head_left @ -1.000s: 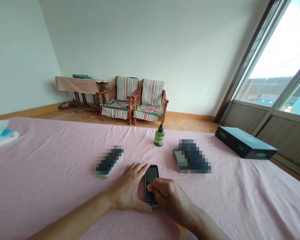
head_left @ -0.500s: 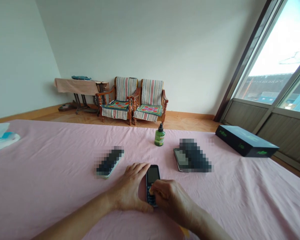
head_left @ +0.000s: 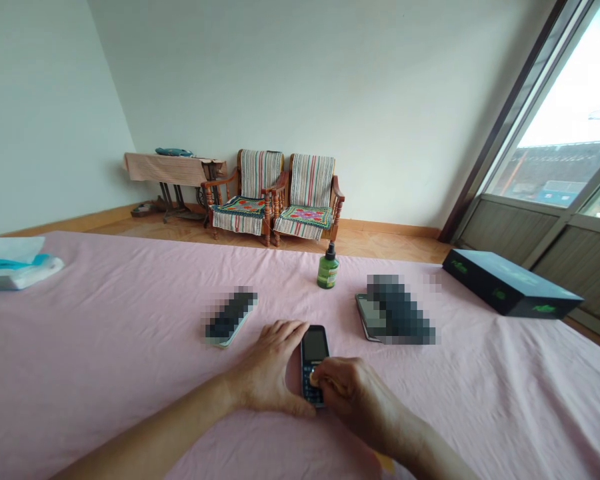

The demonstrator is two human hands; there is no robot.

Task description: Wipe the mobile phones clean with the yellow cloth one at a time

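A dark keypad phone [head_left: 315, 345] lies face up on the pink cloth, its screen at the far end. My left hand [head_left: 269, 370] curves around its left side, fingertips at the top edge and thumb at the bottom edge, gripping it in place. Over the keys, my right hand [head_left: 353, 393] is closed in a pinch on a small yellowish piece [head_left: 314, 379], which looks like folded cloth and touches the keypad. Most of that piece is hidden inside the fingers. The lower right part of the phone is covered by the right hand.
A blurred-out phone [head_left: 231, 317] lies to the left. A green spray bottle [head_left: 328, 272] stands beyond the keypad phone. On the right are a partly blurred dark flat object [head_left: 400, 313] and a black box [head_left: 513, 283]. A tissue pack [head_left: 25, 272] sits far left; two chairs [head_left: 305, 193] stand behind.
The whole view has shifted slightly, so things appear a little further right. Both hands keep the same hold, and the right hand's pinch stays over the keys.
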